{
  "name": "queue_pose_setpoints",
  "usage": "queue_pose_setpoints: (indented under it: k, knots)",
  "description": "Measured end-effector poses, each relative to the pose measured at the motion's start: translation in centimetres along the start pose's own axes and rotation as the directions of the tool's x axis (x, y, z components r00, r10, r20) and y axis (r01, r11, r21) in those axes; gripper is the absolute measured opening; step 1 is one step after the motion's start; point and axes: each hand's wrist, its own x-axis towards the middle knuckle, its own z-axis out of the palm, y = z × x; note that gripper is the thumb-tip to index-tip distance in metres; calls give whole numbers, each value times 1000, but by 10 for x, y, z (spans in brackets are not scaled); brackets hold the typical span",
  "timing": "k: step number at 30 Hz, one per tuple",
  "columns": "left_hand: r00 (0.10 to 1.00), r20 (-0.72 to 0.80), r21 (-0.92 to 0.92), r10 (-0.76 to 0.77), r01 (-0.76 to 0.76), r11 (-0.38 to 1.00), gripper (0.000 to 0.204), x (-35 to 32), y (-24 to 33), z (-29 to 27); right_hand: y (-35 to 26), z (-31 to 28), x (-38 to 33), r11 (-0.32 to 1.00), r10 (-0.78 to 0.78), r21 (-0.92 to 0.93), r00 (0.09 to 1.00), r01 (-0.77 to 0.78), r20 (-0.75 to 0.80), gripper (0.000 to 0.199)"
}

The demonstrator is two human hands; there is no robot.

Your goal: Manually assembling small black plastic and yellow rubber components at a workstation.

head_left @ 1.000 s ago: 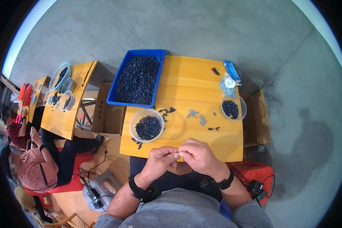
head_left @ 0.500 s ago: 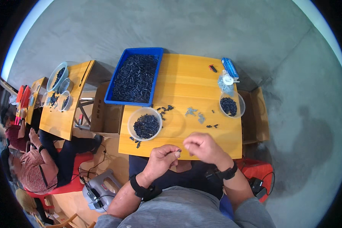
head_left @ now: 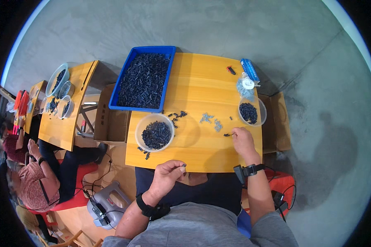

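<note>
My left hand (head_left: pixel 168 178), at the table's near edge, pinches a small dark piece (head_left: pixel 184 165) between thumb and forefinger. Farther right, my right hand (head_left: pixel 244 143) reaches down to the tabletop, its fingertips closed beside a small black cylindrical piece (head_left: pixel 226 135). Those fingers hide whatever lies under them. Small silvery metal parts (head_left: pixel 217 125) lie in two little heaps beyond my hands. A clear round tub (head_left: pixel 138 138) of black pieces stands at the left, with loose black pieces (head_left: pixel 180 114) around it. Another clear tub (head_left: pixel 249 122) of black pieces sits by the right edge.
A blue tray (head_left: pixel 165 88) full of black pieces covers the table's far left. At the far right are a blue box (head_left: pixel 250 71), a clear bag (head_left: pixel 242 87) of small parts and a red-and-black tool (head_left: pixel 231 70). Cardboard boxes (head_left: pixel 278 119) flank the table; people sit at the left.
My right hand has moved away from my left, right and forward, down to the loose black pieces; it now covers one spot there. My left hand keeps its pinch. The whole view has shifted slightly.
</note>
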Motion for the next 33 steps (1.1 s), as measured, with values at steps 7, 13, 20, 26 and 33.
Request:
queue_pose_setpoints:
  k: [7, 13, 20, 26, 33]
  knots:
    - [999, -41, 21, -34, 35, 999, 10, 2, -11, -3, -6, 5, -5, 999, 24, -29, 997, -22, 70, 10]
    - [996, -77, 96, -39, 46, 994, 10, 4, -15, -2, -8, 14, -6, 998, -30, -49, 999, 30, 12, 9]
    - [998, -53, 44, -27, 30, 999, 11, 5, -22, -2, -16, 16, -6, 980, -32, -194, 997, 45, 73, 12]
    - [1000, 0, 45, 27, -27, 999, 11, 2, -18, 2, -31, 16, -13, 997, 4, 83, 999, -1, -38, 11]
    - [997, 56, -12, 53, -52, 999, 12, -3, 6, 16, -91, -11, -26, 601, 85, 776, 981, -191, 175, 8]
